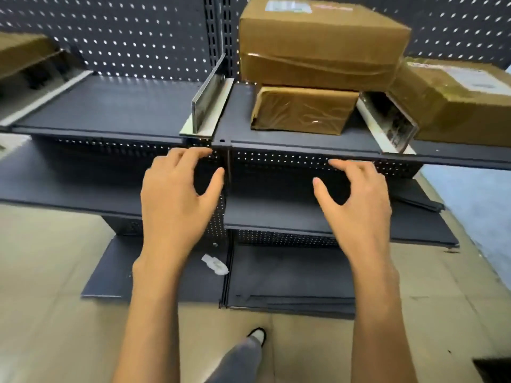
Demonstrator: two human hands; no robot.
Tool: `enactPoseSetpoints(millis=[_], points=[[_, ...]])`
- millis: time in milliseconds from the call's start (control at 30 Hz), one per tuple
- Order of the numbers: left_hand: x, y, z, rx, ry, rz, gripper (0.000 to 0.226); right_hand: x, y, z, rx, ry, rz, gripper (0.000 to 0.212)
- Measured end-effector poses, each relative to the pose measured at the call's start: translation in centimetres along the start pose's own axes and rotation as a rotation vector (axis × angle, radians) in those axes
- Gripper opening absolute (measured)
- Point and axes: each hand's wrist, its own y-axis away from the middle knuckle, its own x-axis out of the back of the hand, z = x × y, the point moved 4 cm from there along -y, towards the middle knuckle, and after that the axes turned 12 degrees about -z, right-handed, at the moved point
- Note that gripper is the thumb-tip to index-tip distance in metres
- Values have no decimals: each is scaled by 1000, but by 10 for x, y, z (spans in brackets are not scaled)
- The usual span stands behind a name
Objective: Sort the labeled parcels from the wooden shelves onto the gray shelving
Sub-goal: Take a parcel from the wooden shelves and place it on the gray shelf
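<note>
Gray shelving [298, 142]: dark gray metal shelves in tiers before a pegboard back, the top tier split into bays by upright dividers.
Small parcel [302, 110]: a brown box wrapped in glossy tape, flat on the top tier of the gray shelving, in the bay right of the middle post.
Large parcel [320, 42]: a bigger brown box with a white label on its top face, stacked on the small parcel and overhanging it on both sides.
Right parcel [456, 103]: a brown box with a white label, tilted, in the next bay to the right of the small parcel, beyond a divider.
</note>
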Motion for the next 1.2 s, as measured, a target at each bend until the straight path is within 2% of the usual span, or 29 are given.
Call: enactPoseSetpoints(millis=[200,600,767,1000,1200], points=[[30,70,-38,113,-143,-41,34,-33,55,-21,75,-50,-130,33],[113,137,-120,275,-171,65,34,-96,90,-128,272,-118,-335,33],[168,154,-178,377,-201,150,34,-144,93,-213,400,-166,-395,32],[281,197,-291,542,-296,295,27,-236,131,-374,623,-244,-498,32],[370,248,-378,691,-396,361,37,-317,185,-498,756,-283,-606,35]])
